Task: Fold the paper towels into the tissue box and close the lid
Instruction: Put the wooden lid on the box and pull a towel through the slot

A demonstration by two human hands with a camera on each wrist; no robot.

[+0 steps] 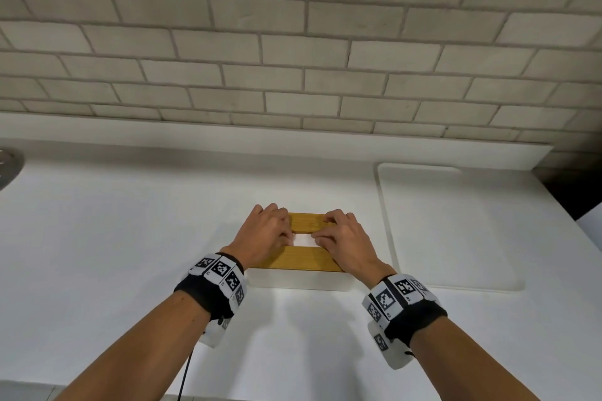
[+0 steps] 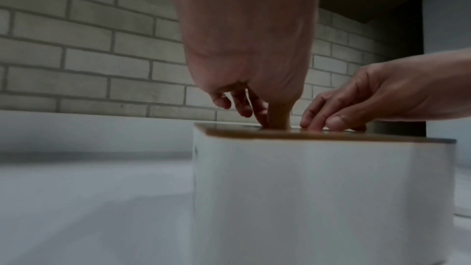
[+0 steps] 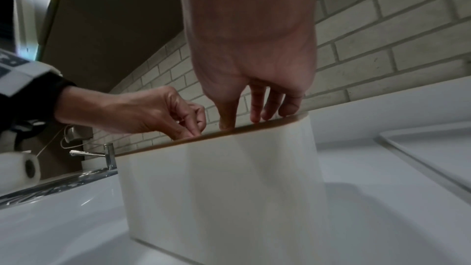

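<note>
- Head view: white tissue box (image 1: 299,282) with a wooden lid (image 1: 306,259) sat on the white counter (image 1: 114,238), pretty much dead centre, just left of a shallow rectangular recess (image 1: 456,228) in the surface.
- Lid was already down on the box, with white paper towel (image 1: 303,240) showing in the slot.
- Left hand (image 1: 265,234) was parked on the lid's left end, fingers curled, tips poking down at the slot. Grasping the paper or just touching it? Couldn't tell.
- Right hand (image 1: 345,238) was on the lid's right end, fingers bent, tips on the wood by the slot. No clear grab on anything either.
- Left wrist view: fingertips (image 2: 277,116) dipped right into the opening.
- Right wrist view: tap (image 3: 108,154) and sink edge (image 3: 56,186) off to the left, plus grey brick wall (image 3: 382,27) behind.
</note>
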